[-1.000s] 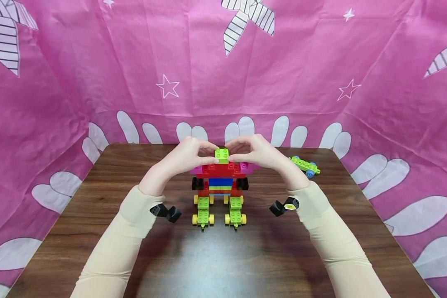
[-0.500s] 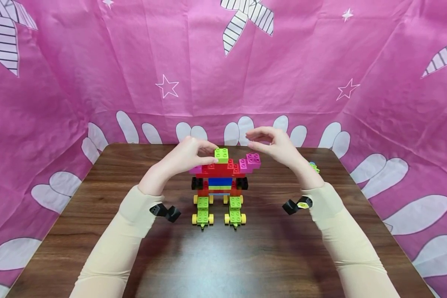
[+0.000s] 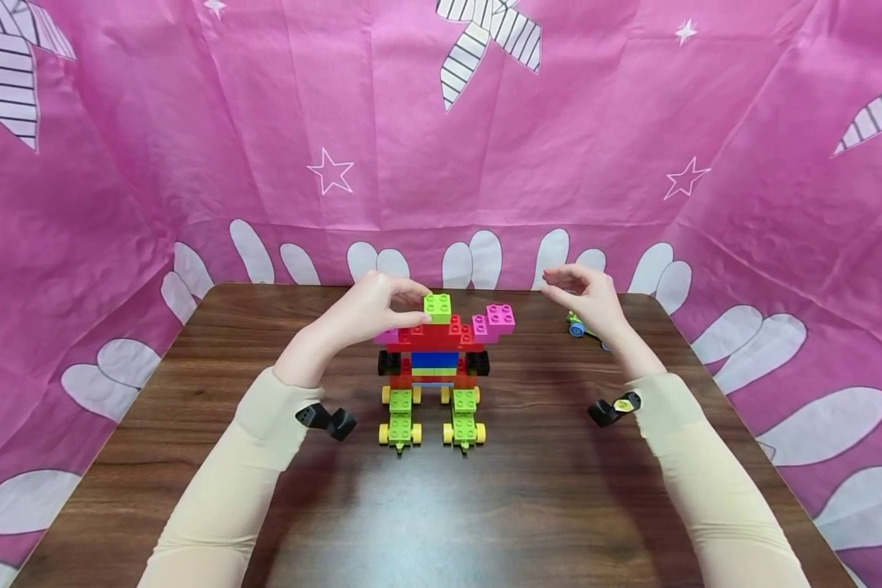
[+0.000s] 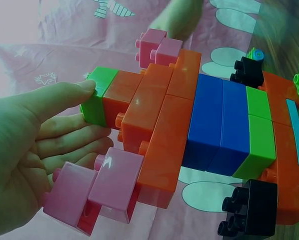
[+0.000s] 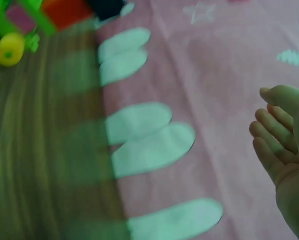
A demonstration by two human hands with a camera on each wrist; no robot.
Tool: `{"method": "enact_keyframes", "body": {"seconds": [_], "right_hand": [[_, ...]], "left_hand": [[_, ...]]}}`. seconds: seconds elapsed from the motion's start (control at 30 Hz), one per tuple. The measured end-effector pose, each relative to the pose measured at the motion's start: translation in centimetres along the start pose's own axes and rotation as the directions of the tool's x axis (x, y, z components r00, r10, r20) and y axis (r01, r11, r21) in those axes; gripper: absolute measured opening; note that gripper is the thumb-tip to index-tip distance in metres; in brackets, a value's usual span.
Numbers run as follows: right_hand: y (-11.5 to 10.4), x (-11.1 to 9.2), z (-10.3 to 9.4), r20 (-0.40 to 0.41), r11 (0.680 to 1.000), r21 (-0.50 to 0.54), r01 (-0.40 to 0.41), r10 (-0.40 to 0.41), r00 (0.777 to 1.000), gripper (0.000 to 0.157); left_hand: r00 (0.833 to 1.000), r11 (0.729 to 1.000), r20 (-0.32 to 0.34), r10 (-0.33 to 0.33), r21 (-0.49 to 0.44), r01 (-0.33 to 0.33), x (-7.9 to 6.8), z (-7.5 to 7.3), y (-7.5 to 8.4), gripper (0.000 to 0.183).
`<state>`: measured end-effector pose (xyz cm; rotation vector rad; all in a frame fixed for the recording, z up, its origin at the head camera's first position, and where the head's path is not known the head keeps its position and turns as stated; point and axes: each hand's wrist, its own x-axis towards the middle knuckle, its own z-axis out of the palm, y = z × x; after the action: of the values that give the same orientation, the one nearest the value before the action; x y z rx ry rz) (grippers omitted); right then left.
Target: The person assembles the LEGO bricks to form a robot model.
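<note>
A toy-brick figure stands upright on the table, with a lime green brick (image 3: 437, 307) on top. My left hand (image 3: 371, 304) pinches that brick from its left side, the thumb (image 4: 72, 94) in front and the other fingers partly behind it. Below are red bricks (image 3: 434, 336), a blue band (image 3: 434, 360), and black bricks (image 3: 478, 363) at both sides. Pink bricks (image 3: 500, 317) form a right arm; my left hand partly hides the left one in the head view. Two green bases with yellow wheels (image 3: 465, 420) carry the figure. My right hand (image 3: 590, 296) hovers in the air, loosely curved, holding nothing.
Behind the right hand, a green wheeled base with blue wheels (image 3: 576, 330) lies at the table's back right, partly hidden by that hand. The brown wooden table (image 3: 544, 506) is bordered by a pink patterned cloth (image 3: 595, 122) at the back and sides.
My right hand has let go of the lime green brick and moved right, uncovering the figure's right pink arm. My left hand has stayed on the brick.
</note>
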<state>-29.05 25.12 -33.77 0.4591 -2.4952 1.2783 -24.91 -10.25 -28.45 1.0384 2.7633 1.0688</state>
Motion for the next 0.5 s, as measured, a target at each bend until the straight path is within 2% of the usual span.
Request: {"method": "enact_keyframes", "body": {"seconds": [0.17,0.37,0.5], "right_hand": [[3.7,-0.8,-0.5,-0.022,0.999,-0.037,-0.008,0.007,1.0,0.035],[7.5,-2.0,-1.5,-0.015,0.99,-0.096,-0.099,0.099,0.995,0.044],[9.6,-2.6,-2.2,-0.009,0.984,-0.108,-0.145,0.145,0.989,0.045]], "left_hand": [[1.0,1.0,-0.003,-0.001,0.012,0.002,0.0,0.0,0.0,0.04],[1.0,1.0,0.001,-0.002,0.02,0.002,0.0,0.1,-0.2,0.04],[1.0,1.0,0.002,-0.001,0.019,0.001,0.0,0.1,-0.3,0.041]]}}
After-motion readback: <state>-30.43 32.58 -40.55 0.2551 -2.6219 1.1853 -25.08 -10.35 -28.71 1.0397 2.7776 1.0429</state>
